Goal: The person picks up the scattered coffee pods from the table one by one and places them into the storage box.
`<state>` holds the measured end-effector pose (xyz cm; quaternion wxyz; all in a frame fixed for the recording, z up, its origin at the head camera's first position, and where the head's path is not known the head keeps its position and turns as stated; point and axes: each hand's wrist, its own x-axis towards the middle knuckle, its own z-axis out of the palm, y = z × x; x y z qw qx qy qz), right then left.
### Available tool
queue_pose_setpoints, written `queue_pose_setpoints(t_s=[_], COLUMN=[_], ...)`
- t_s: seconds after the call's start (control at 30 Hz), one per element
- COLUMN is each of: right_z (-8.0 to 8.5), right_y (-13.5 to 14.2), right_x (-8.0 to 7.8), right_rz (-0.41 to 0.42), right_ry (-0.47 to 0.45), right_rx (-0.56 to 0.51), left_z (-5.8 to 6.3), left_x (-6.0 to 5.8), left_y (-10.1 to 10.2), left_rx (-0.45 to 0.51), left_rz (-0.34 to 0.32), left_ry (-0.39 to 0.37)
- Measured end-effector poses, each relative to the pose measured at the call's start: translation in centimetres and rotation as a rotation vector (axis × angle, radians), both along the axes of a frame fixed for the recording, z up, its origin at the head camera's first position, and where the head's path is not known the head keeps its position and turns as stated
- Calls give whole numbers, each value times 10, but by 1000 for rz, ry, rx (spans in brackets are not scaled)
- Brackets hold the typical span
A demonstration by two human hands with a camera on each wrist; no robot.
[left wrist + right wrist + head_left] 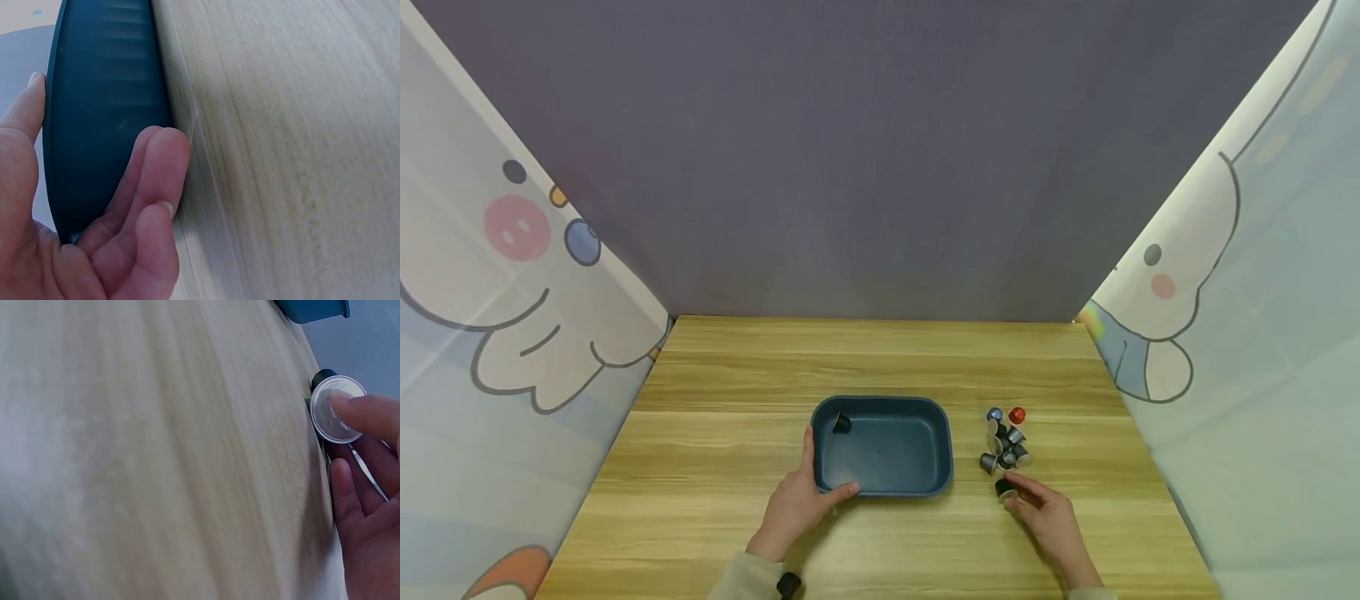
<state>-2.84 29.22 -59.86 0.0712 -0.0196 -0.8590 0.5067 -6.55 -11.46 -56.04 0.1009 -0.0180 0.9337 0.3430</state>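
Observation:
A dark blue plastic tray (883, 493) sits on the table, with one black coffee capsule (842, 423) lying on its side near the far left corner. My left hand (800, 500) holds the tray's near left corner, thumb at the front rim and a finger along the left wall. My right hand (1041, 510) pinches another black coffee capsule (1004, 489) between thumb and fingers, close over the table. In the right wrist view, the thumb lies across that capsule's silvery foil lid (325, 419).
Just beyond my right hand lies a loose cluster of capsules (1007, 454), mostly dark and grey, with a blue capsule (994, 414) and a red capsule (1017, 415) at its far end. A grey wall panel (880, 167) backs the wooden table (715, 400); printed cloths flank it.

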Motion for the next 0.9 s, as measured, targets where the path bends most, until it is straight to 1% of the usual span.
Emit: queue_pose_setpoints(t_s=[0.1, 0.2, 0.33, 0.57, 0.7, 0.8, 0.9], right_z=[-2, -3, -5, -8, -9, -8, -8], right_y=[-1, -2, -4, -5, -5, -6, -7], right_x=[0, 0, -1, -1, -2, -2, -1], right_rz=[-25, -55, -69, -82, -94, -103, -118], right_ry=[-18, -51, -82, -70, -68, -61, -52], right_rx=[15, 5, -6, 23, 37, 33, 7], left_z=[0, 0, 1, 1, 1, 2, 2], left_x=[1, 1, 2, 2, 2, 1, 1], left_y=[0, 0, 0, -1, 0, 0, 0], left_rx=[-1, 1, -2, -9, -12, -15, -14], left_rz=[1, -1, -6, -11, -9, -6, -6], left_ry=[3, 3, 7, 21, 15, 14, 15])
